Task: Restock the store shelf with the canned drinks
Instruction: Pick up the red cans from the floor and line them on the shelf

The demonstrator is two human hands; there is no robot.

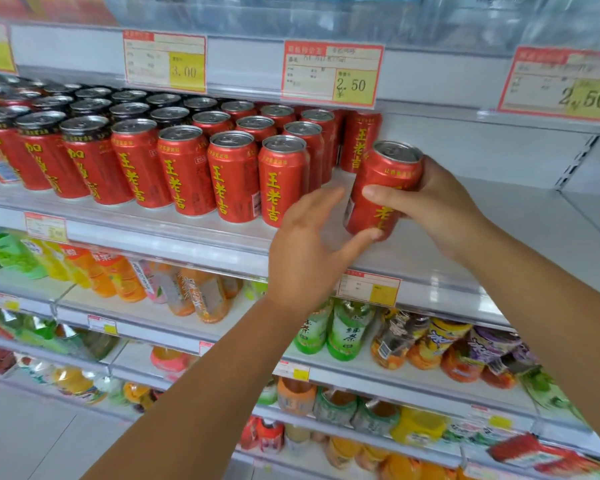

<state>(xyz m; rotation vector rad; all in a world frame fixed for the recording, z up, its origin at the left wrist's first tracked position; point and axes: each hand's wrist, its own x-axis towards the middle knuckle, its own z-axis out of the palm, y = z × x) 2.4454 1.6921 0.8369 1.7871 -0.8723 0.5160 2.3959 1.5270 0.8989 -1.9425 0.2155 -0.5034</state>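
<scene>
A red can with yellow characters (378,181) is tilted slightly above the white shelf (499,216), just right of the rows of matching red cans (232,174). My right hand (440,209) grips it from the right, thumb across its front. My left hand (309,244) is spread with straight fingers, its thumb touching the can's lower edge. Another red can (359,140) stands behind the held one.
Right of the held can the shelf is bare back to the white wall panel (482,157). Price tags (331,74) hang from the shelf above. Lower shelves hold bottled juices (125,278) and green tea bottles (347,334). A clear rail (187,233) edges the shelf front.
</scene>
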